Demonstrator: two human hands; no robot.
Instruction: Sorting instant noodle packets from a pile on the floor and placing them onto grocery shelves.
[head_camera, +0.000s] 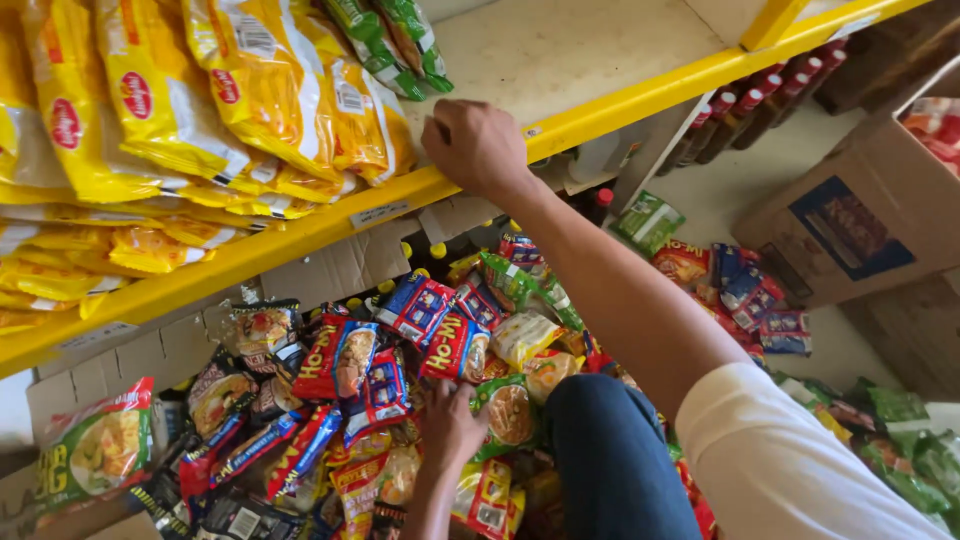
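Note:
My right hand (476, 146) reaches up and curls its fingers over the yellow front edge of the shelf (300, 232). Lower down, my left hand (450, 425) is pressed into a heap of noodle packets (420, 330) on the floor. Its fingertips are buried among red, blue and green wrappers, so I cannot tell whether it grips one. My knee in blue jeans (610, 455) sits just right of that hand. Yellow noodle packs (200, 100) are stacked on the shelf's left part, with green packets (395, 40) behind them.
The shelf board to the right of the yellow packs is bare (560, 50). Flattened cardboard (330, 270) lines the space under the shelf. Red-capped bottles (740, 110) stand at the upper right. A cardboard box (860, 210) sits right, with more packets (750, 290) beside it.

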